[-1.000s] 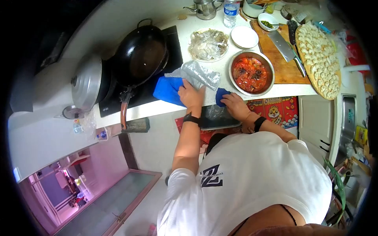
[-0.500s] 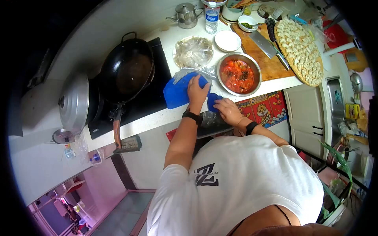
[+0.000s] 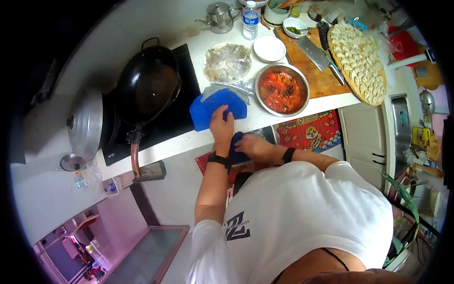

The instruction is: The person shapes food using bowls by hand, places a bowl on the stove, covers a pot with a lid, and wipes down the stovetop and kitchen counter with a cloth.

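Observation:
A blue cloth (image 3: 203, 111) with a grey, silvery part along its back edge lies on the white counter, between the cooktop and a steel bowl of red chopped food (image 3: 281, 93). My left hand (image 3: 221, 127) is at the cloth's front edge, its curled fingers closed on the blue fabric. Lower, just off the counter's front edge, my right hand (image 3: 254, 146) grips a dark blue bunched cloth (image 3: 236, 147). Whether the two blue pieces are joined, I cannot tell. My wrists both wear dark bands.
A black wok (image 3: 149, 85) sits on the cooktop (image 3: 187, 111) at left, beside a large pot lid (image 3: 85, 124). Behind the cloth is a plastic-covered plate (image 3: 227, 64). A cleaver (image 3: 313, 53) rests on the cutting board (image 3: 326, 85), near a tray of dumplings (image 3: 357, 61).
My left hand has drawn back from the middle of the blue cloth to its front edge. My right hand has moved left and down with the dark blue cloth, away from the bowl.

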Demonstrator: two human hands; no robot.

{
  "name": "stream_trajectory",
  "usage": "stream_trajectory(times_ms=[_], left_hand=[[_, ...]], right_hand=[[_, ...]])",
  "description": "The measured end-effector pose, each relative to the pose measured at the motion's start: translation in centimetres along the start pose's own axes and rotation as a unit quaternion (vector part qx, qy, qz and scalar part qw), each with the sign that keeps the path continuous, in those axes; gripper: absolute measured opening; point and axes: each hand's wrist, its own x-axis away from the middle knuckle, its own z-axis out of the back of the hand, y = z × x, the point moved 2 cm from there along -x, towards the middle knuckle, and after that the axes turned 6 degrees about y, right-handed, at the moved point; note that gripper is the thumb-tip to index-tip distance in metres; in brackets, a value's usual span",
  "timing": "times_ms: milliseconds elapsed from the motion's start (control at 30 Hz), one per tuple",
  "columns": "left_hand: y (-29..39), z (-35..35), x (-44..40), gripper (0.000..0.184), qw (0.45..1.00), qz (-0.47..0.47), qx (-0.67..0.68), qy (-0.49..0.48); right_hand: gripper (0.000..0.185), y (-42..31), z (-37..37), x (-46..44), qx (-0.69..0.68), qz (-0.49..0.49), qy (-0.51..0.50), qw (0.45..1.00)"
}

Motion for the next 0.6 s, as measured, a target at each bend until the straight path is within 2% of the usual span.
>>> stream_trajectory(times_ms=[33, 67, 133, 167, 200, 267, 300, 367, 400, 467, 600], left_hand=[[0.5, 0.4, 0.1, 0.033, 0.999, 0.050, -0.006, 0.006], [1.1, 0.5, -0.2, 0.033, 0.999, 0.052, -0.010, 0.001], [2.1, 0.3, -2.1, 0.039, 0.992, -0.055, -0.039, 0.104], [2.5, 0.0, -3.4, 0.055, 0.987, -0.109, -0.071, 0.097], [3.4, -0.8, -4.7, 0.055, 0.986, -0.111, -0.070, 0.100], [5.7, -2.4, -7.3, 0.074, 0.971, -0.155, -0.155, 0.095], [6.2, -3.3, -8.4, 0.074, 0.971, -0.157, -0.154, 0.095], [7.0, -5.4, -10.4, 0.089, 0.959, -0.187, -0.209, 0.047], [7.3, -6.1, -11.0, 0.089, 0.958, -0.191, -0.208, 0.045], [7.6, -7.4, -12.2, 0.091, 0.938, -0.183, -0.292, 0.042], [6.2, -9.2, -13.8, 0.081, 0.930, -0.163, -0.329, 0.029]], right_hand=[[0.030, 0.5, 0.8, 0.2, 0.008, -0.003, 0.015, 1.000], [0.029, 1.2, 1.8, 0.5, 0.017, -0.005, 0.030, 0.999], [0.029, 1.6, 3.9, 0.8, 0.024, -0.033, 0.052, 0.998], [0.029, 2.0, 4.8, 1.2, 0.027, -0.045, 0.039, 0.998], [0.029, 2.5, 5.5, 1.4, 0.031, -0.056, 0.026, 0.998], [0.030, 3.3, 5.9, 2.0, 0.031, -0.059, 0.022, 0.998], [0.030, 3.8, 5.7, 2.4, 0.028, -0.068, 0.015, 0.997], [0.031, 4.4, 5.8, 2.7, 0.027, -0.079, 0.012, 0.996], [0.031, 4.5, 5.7, 2.6, 0.018, -0.086, 0.009, 0.996], [0.031, 4.8, 5.8, 2.6, 0.008, -0.097, 0.012, 0.995], [0.031, 5.3, 5.4, 2.9, -0.006, -0.115, 0.018, 0.993]])
